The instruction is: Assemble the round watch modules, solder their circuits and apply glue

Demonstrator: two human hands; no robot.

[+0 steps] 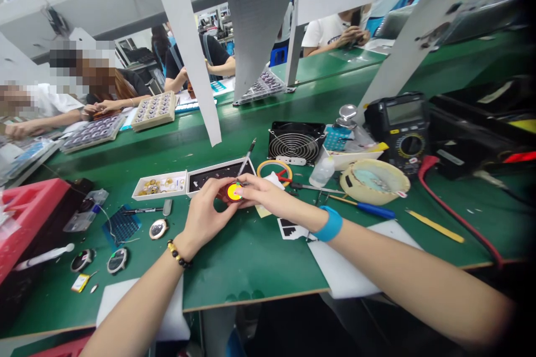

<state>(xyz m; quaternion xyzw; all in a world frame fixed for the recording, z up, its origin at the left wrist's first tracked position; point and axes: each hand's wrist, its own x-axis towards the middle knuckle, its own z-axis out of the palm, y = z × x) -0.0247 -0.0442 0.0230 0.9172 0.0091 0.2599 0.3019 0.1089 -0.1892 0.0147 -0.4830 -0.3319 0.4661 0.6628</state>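
Observation:
Between my two hands, above the green bench, is a small round red-rimmed piece with a yellow face (234, 192). My left hand (208, 209) is curled round its left side, thumb below and fingers above. From the right, my right hand (255, 192) presses its thumb and fingers on the piece's face and edge. Just behind the hands lies a white tray with a dark lining (199, 183), a pen (248, 156) resting on it. A round watch body (158, 228) sits on the bench left of my left wrist, and two more watch bodies (118, 260) lie further left.
A white box of small gold parts (159, 186) stands at the back left. To the right are a fan (296, 142), a cream bowl (374, 181), a multimeter (397, 128), a blue-handled screwdriver (376, 211) and yellow tweezers (435, 226). Several people sit across the bench.

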